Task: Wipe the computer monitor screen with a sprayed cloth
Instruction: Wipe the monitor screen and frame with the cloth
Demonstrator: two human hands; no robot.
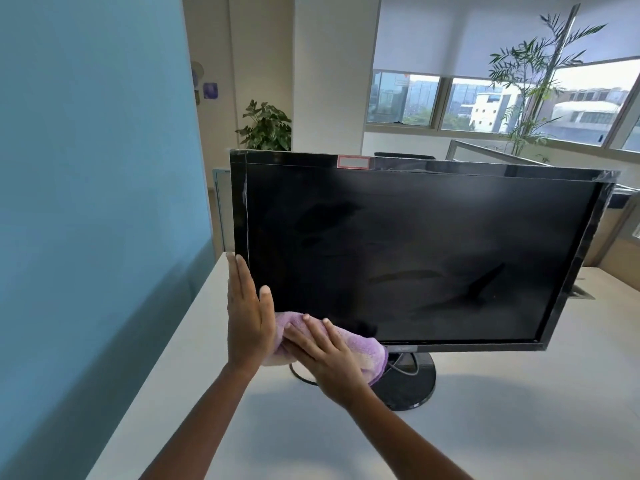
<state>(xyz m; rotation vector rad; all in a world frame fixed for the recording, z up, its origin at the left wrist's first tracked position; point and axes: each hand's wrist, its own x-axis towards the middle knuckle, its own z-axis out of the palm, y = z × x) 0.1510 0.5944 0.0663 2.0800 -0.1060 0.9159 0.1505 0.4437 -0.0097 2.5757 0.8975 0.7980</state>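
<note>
The purple cloth (367, 351) is lying bunched against the lower left corner of the monitor (415, 251), covering that bit of the dark screen and its bottom frame. The right hand (325, 356) is pressing on it with fingers laid out flat and spread, not curling round it. Just left of the cloth, and touching it, the left hand (246, 317) is bracing the monitor's left edge, fingers straight and pointing up, thumb resting on the front of the glass (an open palm, gripping nothing). Smeared streaks are showing across the screen's middle and lower right. The monitor is standing on a round black base (412, 388) on a white desk (519, 427), with a blue wall (86, 168) running along the left.
</note>
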